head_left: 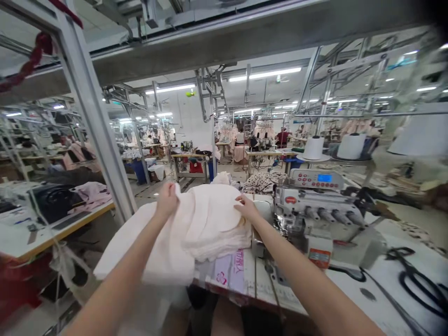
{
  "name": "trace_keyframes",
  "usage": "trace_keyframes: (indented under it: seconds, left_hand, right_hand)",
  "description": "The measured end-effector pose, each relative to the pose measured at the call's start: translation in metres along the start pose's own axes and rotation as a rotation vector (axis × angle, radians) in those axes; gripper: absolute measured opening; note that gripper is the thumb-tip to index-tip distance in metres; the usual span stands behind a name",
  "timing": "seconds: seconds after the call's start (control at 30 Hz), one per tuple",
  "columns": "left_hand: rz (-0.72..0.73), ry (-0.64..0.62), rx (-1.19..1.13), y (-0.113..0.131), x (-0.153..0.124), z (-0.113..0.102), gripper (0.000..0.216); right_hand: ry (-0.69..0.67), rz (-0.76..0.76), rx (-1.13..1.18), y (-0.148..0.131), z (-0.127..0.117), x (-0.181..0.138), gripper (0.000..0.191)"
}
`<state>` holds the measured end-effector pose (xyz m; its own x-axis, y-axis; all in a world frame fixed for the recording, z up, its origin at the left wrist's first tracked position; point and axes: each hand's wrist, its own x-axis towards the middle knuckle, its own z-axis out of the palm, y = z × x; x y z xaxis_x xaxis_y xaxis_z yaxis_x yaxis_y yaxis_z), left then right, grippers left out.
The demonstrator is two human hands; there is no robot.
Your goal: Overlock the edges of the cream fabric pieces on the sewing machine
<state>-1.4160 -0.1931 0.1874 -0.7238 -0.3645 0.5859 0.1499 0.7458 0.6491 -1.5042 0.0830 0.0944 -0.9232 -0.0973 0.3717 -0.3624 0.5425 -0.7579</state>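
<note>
Two bare hands on a stack of pale fabric point(206, 224) at a sewing table point(381, 266).
The left hand point(167, 198) is closed around a raised fold at the stack's far left; the right hand point(247, 207) lies flat on top, seemingly holding nothing, its fingertips hard to make out. The stack sits at the table's left end, just beside a white sewing machine point(315, 205).
</note>
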Motion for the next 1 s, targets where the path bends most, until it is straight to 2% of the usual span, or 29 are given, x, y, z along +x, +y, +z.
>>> trace_keyframes:
  seconds: [0.07, 0.13, 0.2, 0.27, 0.4, 0.5, 0.57, 0.63, 0.7, 0.83, 1.0]
  left_hand:
    - [0.048, -0.128, -0.075, 0.024, -0.004, 0.056, 0.023]
    - [0.102, -0.271, -0.132, 0.039, -0.019, 0.107, 0.024]
    - [0.141, -0.386, -0.171, 0.043, -0.038, 0.143, 0.025]
    - [0.155, -0.463, -0.199, 0.038, -0.052, 0.162, 0.025]
    - [0.149, -0.544, -0.209, 0.02, -0.06, 0.17, 0.019]
    - [0.139, -0.56, -0.131, 0.012, -0.062, 0.173, 0.029]
    - [0.156, -0.569, -0.069, 0.011, -0.065, 0.175, 0.03]
    - [0.187, -0.59, -0.021, 0.012, -0.066, 0.176, 0.019]
    - [0.215, -0.61, 0.011, 0.013, -0.066, 0.175, 0.015]
    - [0.302, -0.646, 0.032, 0.015, -0.066, 0.172, 0.019]
    - [0.347, -0.618, 0.087, 0.014, -0.069, 0.174, 0.015]
  right_hand:
    - [-0.047, -0.037, 0.034, 0.001, 0.002, 0.002, 0.025]
    - [-0.07, -0.052, 0.048, 0.001, 0.003, 0.002, 0.03]
    - [-0.081, -0.052, 0.051, 0.0, 0.001, 0.003, 0.036]
    - [-0.098, -0.054, 0.054, -0.002, -0.001, 0.002, 0.041]
    - [-0.146, -0.068, 0.076, -0.006, -0.005, 0.001, 0.047]
    - [-0.162, -0.06, 0.105, -0.008, -0.007, 0.001, 0.055]
    - [-0.161, -0.044, 0.128, -0.008, -0.009, 0.001, 0.058]
    - [-0.161, -0.018, 0.152, -0.007, -0.011, 0.002, 0.057]
    - [-0.171, 0.018, 0.171, -0.007, -0.012, 0.004, 0.049]
    - [-0.209, 0.077, 0.186, -0.008, -0.012, 0.004, 0.037]
    - [-0.228, 0.027, 0.157, -0.008, -0.011, -0.002, 0.047]
